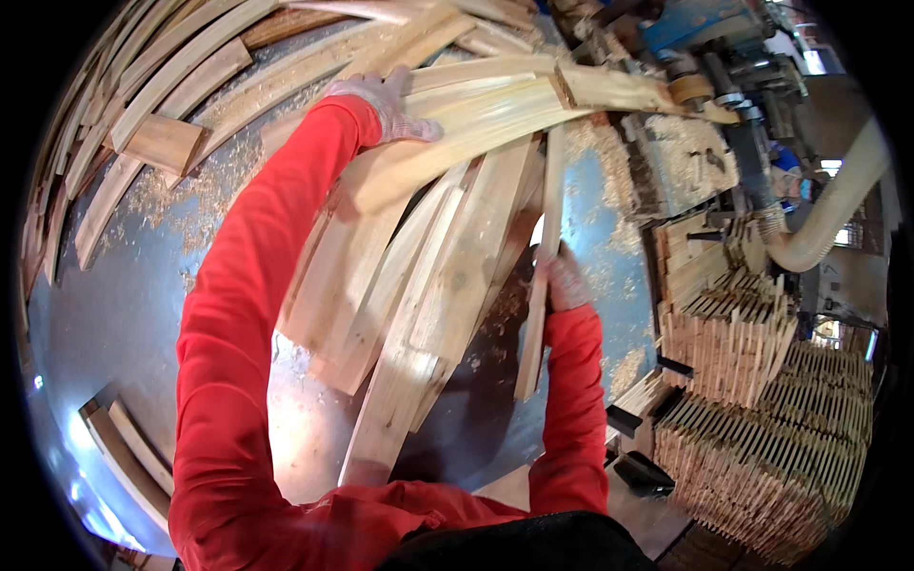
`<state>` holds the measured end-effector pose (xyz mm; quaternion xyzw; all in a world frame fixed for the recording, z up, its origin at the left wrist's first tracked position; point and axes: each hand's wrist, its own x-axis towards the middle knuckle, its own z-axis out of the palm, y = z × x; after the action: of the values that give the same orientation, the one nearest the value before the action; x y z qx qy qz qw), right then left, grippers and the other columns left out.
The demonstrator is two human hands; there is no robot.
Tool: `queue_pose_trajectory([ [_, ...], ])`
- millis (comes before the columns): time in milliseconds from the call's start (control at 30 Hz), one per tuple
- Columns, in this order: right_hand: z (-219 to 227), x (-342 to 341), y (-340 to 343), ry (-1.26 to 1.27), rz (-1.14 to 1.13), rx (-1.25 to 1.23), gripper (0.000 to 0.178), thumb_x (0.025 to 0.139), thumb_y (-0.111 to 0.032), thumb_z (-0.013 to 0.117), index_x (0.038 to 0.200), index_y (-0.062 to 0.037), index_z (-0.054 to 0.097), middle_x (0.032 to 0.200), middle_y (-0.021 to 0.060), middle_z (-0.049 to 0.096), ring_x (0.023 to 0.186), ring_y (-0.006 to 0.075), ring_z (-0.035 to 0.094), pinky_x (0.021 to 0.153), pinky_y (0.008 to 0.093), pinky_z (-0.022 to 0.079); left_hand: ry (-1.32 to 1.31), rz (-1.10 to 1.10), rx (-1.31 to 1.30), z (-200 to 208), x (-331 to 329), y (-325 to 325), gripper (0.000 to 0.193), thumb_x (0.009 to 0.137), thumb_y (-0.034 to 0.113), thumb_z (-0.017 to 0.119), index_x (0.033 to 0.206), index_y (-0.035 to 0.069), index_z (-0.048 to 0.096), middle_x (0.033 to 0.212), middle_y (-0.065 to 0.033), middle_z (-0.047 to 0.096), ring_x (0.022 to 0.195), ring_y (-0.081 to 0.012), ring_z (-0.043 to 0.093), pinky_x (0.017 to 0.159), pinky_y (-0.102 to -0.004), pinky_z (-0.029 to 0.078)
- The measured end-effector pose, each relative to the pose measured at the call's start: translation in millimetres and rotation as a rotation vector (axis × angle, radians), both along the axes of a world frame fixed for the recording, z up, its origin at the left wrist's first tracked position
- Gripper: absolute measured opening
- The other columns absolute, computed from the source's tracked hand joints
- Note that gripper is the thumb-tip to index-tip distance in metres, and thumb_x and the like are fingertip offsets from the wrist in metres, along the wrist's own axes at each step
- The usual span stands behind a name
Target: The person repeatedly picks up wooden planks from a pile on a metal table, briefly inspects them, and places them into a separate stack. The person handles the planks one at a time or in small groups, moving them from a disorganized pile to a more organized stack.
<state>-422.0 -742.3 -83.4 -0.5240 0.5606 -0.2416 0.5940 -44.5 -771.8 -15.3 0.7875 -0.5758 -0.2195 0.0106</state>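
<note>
My left hand (388, 107), in a light glove, lies on the pile of pale boards at the far side of the metal table. Its fingers are spread, with the thumb stretched out over a wide pale plank (447, 133). On the right, my right hand (566, 280), gloved too, closes round a narrow wooden board (534, 344) that seems turned on its edge; part of the fingers is hidden behind it. Between my arms several long boards (443, 295) fan out toward me, overlapping one another.
Curved strips (171, 76) crowd the table's far left, with a short wood block (164, 141) among them. Wood shavings (609, 171) litter the metal tabletop (124, 314). A machine (690, 90) stands at the far right, near a pale hose (838, 205) and stacked slats (752, 457).
</note>
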Motion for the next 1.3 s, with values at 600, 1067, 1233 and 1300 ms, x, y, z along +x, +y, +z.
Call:
queue_pose_trajectory([
  [600,84,138,150,0.256,0.46,-0.314,0.122,0.059,-0.049,0.086,0.144,0.0054,0.017,0.139,0.0282,0.039,0.126,0.0337,0.045,0.107,0.0369,0.037,1.078,0.548,0.05,-30,-85,295,0.077,0.075,0.056,0.072,0.127,0.0,0.056,0.112,-0.0143,0.065,0.102,-0.0222,0.06,0.091,-0.0328,0.047],
  [1067,79,304,21,1.144,0.981,-1.089,0.111,0.062,-0.056,0.079,0.15,-0.0193,0.022,0.153,0.0144,0.029,0.139,0.0372,0.029,0.11,0.0632,0.016,1.045,1.49,-0.396,-56,-95,536,0.048,0.077,0.019,0.075,0.117,0.002,0.056,0.096,-0.0099,0.066,0.085,-0.0201,0.063,0.072,-0.0336,0.052],
  [1233,94,346,33,1.375,1.398,-0.898,0.092,0.06,-0.043,0.081,0.137,-0.0107,0.043,0.142,0.0133,0.046,0.132,0.0353,0.042,0.107,0.056,0.03,1.049,1.392,-0.628,-62,-101,543,0.053,0.077,0.018,0.074,0.121,-0.001,0.052,0.103,-0.0117,0.065,0.087,-0.0204,0.063,0.078,-0.0326,0.051],
  [1300,107,329,82,1.329,1.69,-0.916,0.08,0.061,-0.037,0.077,0.129,-0.0048,0.049,0.14,0.018,0.045,0.13,0.0375,0.043,0.106,0.0481,0.037,1.076,1.391,-0.627,-52,-106,536,0.052,0.078,0.019,0.073,0.121,-0.001,0.052,0.102,-0.012,0.065,0.087,-0.0203,0.063,0.078,-0.0328,0.051],
])
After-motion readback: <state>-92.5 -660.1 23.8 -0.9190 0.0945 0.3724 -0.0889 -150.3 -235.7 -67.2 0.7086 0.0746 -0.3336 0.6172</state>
